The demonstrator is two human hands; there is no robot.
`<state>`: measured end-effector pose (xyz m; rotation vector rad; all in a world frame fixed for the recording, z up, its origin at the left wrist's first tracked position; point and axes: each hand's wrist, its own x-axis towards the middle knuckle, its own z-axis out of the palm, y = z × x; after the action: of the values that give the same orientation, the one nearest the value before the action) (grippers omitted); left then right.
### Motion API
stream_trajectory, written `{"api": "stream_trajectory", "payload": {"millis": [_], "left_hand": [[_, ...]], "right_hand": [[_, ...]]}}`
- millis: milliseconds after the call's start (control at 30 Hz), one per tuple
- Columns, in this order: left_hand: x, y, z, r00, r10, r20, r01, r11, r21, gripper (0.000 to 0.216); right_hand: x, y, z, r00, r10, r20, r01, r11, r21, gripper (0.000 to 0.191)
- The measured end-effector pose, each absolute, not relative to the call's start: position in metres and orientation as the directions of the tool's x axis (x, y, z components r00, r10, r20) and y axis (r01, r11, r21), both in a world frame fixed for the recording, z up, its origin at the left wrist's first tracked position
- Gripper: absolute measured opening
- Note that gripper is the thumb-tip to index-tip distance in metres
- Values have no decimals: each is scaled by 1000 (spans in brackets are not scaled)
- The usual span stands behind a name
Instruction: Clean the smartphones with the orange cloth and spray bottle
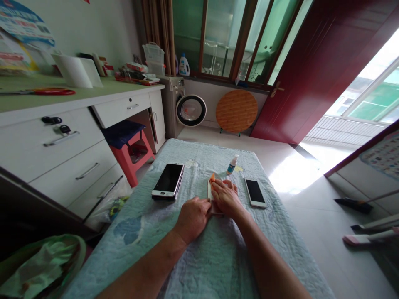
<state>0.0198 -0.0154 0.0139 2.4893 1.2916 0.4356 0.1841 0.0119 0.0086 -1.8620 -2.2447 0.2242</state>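
Note:
A pale smartphone (209,189) lies on the quilted cloth between my hands, mostly covered by them. My left hand (193,216) is closed at its near left edge, steadying it with thumb and fingers. My right hand (225,196) presses a small orange cloth (212,177) onto the phone's face; only a corner of the cloth shows past the fingertips. Beyond the right hand stands a small spray bottle (231,165) with a white cap. To the right, a white phone (254,192) lies screen up. On the left is a stack of phones (168,180), a white one on top.
A light blue quilted cover (196,261) spreads over the table. Drawers of a white desk (84,151) and a pink stool (132,155) stand at the left. A lined bin (81,249) is at the lower left. Behind are a washing machine (171,104) and a round folded table (237,110).

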Motion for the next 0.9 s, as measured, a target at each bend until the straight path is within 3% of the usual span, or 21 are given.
{"api": "stream_trajectory", "payload": {"millis": [167,400,900], "left_hand": [[20,-16,13,545,827,138,717,-545,436,23],[21,-17,13,549,825,137,720,-550,424,21],[21,-17,13,532,839,115,745,-529,407,22]], "right_hand": [[184,9,8,-271,957,107,923,290,-253,36],[178,15,1,-176,983,41,959,181,-219,43],[173,29,6,-107,994,5,981,107,-160,45]]}}
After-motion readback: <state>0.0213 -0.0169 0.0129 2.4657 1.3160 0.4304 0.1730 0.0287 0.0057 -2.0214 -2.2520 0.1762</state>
